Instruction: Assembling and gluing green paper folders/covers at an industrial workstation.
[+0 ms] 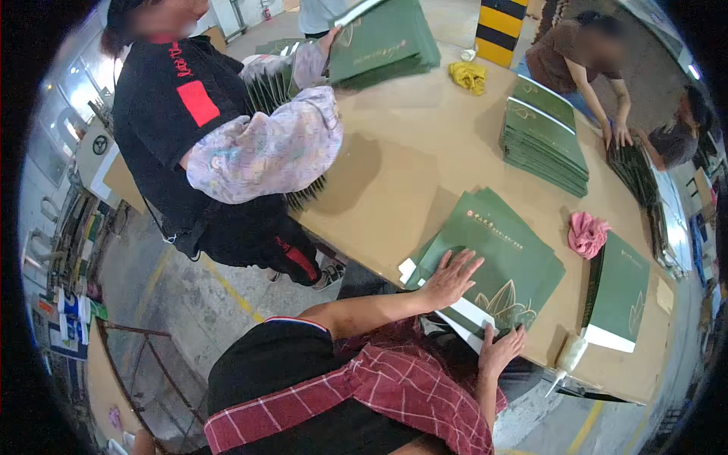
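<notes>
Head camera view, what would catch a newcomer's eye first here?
Dark green folded sheets with gold leaf prints lie stacked near the table's front edge, the person's left hand flat on them and the right hand at their near edge. A pink rag lies beside them, and a taller green stack stands farther back.

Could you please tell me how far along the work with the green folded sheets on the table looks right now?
Done, apparently: a tall squared pile of green sheets at the far side. In hand: the left hand presses flat on the small fanned stack of green sheets at the near edge, while the right hand grips its near border. Left: a single green sheet lies apart to the right, beside a pink cloth.
</notes>
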The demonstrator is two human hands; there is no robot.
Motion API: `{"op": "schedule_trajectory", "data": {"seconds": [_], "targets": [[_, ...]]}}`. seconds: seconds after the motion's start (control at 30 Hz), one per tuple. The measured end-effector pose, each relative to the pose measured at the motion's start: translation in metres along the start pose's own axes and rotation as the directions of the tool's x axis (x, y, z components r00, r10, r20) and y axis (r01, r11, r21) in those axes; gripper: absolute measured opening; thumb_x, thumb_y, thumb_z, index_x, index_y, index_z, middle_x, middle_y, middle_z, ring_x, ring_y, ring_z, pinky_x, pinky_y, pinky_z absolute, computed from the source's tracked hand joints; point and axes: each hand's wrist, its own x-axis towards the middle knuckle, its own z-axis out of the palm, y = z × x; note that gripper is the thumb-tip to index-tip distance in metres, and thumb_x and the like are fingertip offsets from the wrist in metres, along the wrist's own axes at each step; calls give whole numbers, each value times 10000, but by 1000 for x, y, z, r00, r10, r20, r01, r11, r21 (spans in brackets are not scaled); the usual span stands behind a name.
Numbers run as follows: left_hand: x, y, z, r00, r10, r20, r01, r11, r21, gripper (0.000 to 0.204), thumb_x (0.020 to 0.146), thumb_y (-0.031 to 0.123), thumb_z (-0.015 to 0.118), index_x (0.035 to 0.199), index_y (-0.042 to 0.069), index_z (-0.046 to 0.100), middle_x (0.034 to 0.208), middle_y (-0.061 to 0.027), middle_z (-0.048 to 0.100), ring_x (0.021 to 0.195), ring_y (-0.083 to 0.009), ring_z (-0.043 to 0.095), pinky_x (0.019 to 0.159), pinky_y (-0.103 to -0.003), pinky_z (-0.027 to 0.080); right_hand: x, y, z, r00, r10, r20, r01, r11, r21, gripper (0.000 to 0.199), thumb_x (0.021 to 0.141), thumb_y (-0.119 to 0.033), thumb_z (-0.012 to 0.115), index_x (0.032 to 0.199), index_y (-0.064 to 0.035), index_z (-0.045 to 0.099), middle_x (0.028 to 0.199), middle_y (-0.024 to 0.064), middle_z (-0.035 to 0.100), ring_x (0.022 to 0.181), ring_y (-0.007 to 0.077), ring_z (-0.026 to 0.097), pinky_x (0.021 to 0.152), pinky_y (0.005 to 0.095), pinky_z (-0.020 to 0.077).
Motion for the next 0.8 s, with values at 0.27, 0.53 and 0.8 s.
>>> {"op": "schedule_trajectory", "data": {"seconds": [0.27,0.53,0.8], "targets": [[4,-5,4,994,-72,-83,60,988,-142,570,839,206,502,1320,90,220,1317,-148,297,1232,-301,285,998,-483,190,32,-13,-29,933,158,322,-352,232,907,548,696,18,613,1192,-16,382,1010,173,515,878,276,539,729,351,453],[5,-10,9,982,-80,-170,45,979,-199,558,827,191,511,1305,69,251,1296,-164,312,1212,-299,310,994,-472,199,6,-26,2,865,236,443,-305,-453,838,407,791,-110,552,1171,-62,417,1027,99,536,894,202,531,756,311,443],[4,-4,7,984,-143,-108,125,979,-160,543,832,207,506,1299,87,258,1294,-159,312,1212,-309,301,989,-498,185,7,-84,26,841,244,483,-457,-160,875,399,797,-131,591,1132,29,445,1055,110,523,930,216,525,779,363,475]]}}
